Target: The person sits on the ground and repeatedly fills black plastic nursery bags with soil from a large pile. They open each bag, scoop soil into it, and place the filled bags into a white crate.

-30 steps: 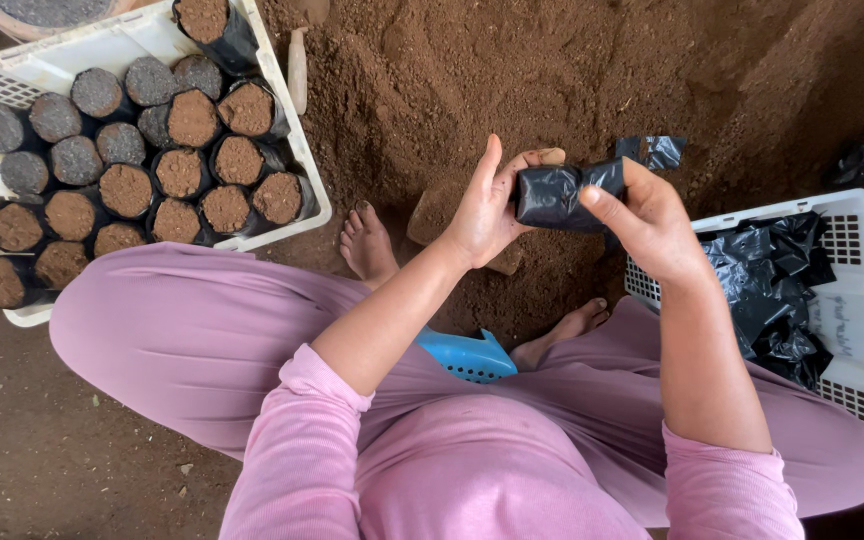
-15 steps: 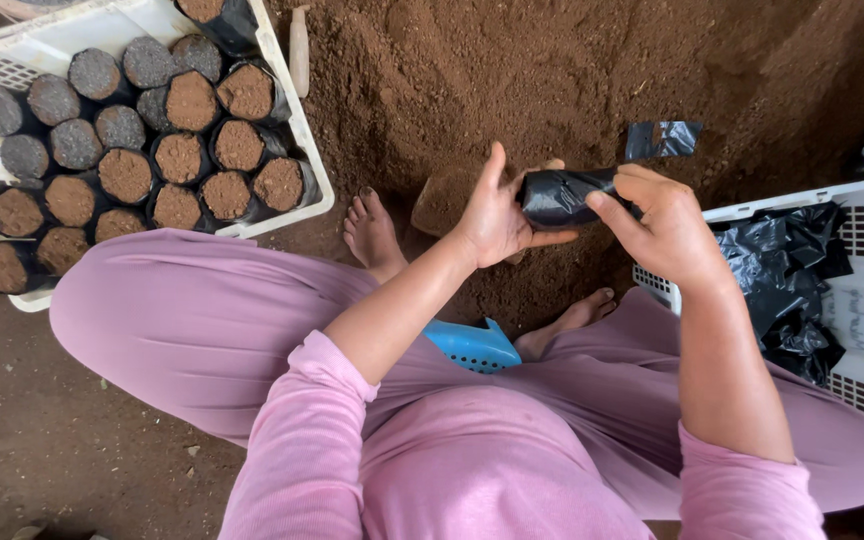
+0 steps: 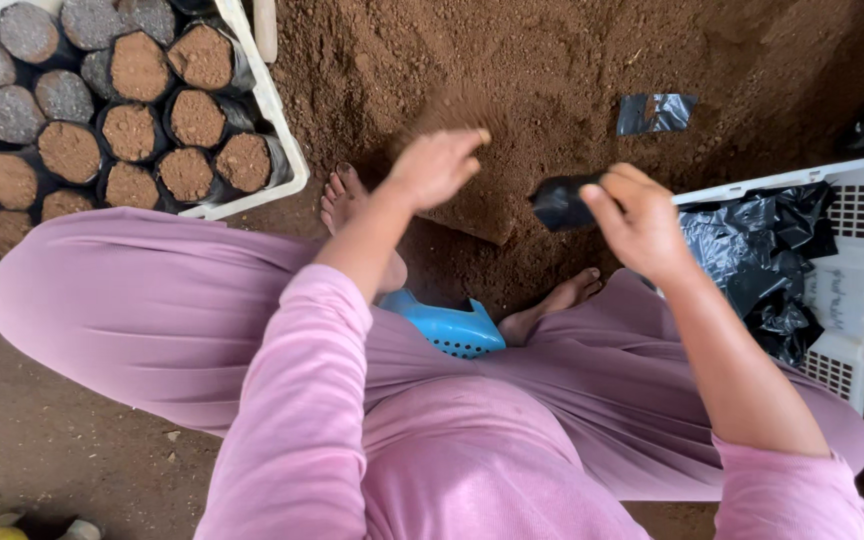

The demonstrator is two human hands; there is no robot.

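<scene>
Change from half a second before: both hands had been together on the black bag; the left hand (image 3: 436,165) had since let go and moved out over the soil heap (image 3: 552,70), and the view sat closer and lower on the scene.

Left hand: fingers curled loosely downward, resting on or just above the soil; whether it gripped any soil could not be told.

Right hand (image 3: 637,222): closed on the small black bag (image 3: 562,203), fingers pinching its near edge, bag held just above the foot of the heap, in front of the person's knees.

White crate, left (image 3: 274,110): held upright black bags filled with soil (image 3: 132,130), packed touching in rows; some tops brown, those at the far corner grey.

White crate, right (image 3: 857,280): held a loose crumpled pile of empty black bags (image 3: 762,260).

Loose item: one flat empty bag (image 3: 657,112) lay on the heap, apart from both hands.

Other: blue perforated plastic object (image 3: 449,325) between the bare feet (image 3: 344,200), partly under the left forearm. Person seated, clothed in pink sleeves and trousers.
</scene>
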